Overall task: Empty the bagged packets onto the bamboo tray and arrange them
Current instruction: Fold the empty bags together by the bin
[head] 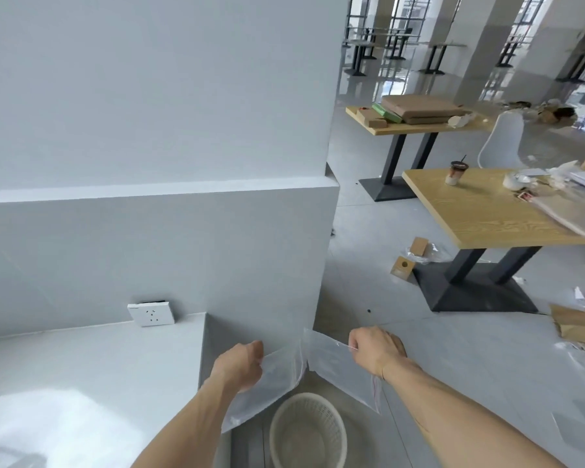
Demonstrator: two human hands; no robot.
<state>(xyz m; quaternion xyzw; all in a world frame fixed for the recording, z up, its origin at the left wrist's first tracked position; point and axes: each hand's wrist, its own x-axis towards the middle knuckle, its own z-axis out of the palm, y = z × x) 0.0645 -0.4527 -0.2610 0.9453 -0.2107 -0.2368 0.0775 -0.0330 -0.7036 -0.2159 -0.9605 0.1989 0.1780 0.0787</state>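
Note:
My left hand (238, 364) pinches a clear zip bag (267, 388) that hangs down beside the grey counter's end. My right hand (375, 349) pinches a second clear zip bag (338, 369) with a red zip strip at its lower right edge. Both bags look empty and meet above a white plastic basket (308, 434) on the floor. No bamboo tray or packets are in view.
A grey counter (92, 366) with a wall socket (151, 314) lies to my left, below a grey wall. A wooden table (487, 211) with a drink cup (455, 172) and papers stands right. Small cardboard boxes (404, 265) and brown paper (578, 324) litter the floor.

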